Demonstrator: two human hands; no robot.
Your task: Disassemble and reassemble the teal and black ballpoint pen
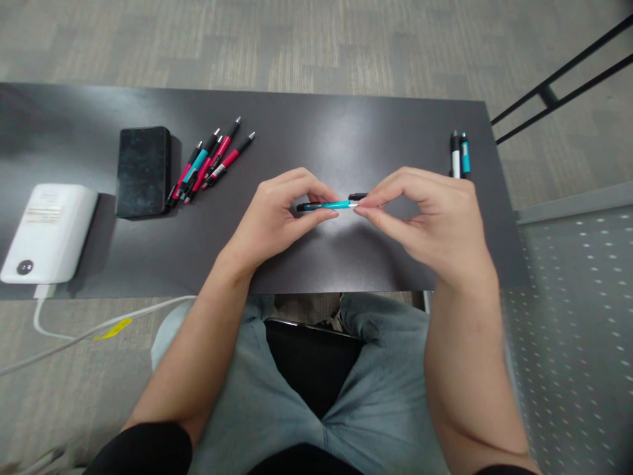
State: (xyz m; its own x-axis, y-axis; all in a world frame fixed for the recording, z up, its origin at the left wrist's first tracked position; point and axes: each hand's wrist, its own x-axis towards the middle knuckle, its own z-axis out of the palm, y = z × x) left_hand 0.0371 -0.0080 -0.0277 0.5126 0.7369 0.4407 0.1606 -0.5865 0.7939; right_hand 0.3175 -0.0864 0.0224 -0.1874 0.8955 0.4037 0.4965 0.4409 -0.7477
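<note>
A teal pen is held level just above the middle of the dark table. Its left part is pinched by the left hand, its right end by the fingertips of the right hand. A bunch of red and teal pens is seen far left, beside a black box. Two pens lie far right.
</note>
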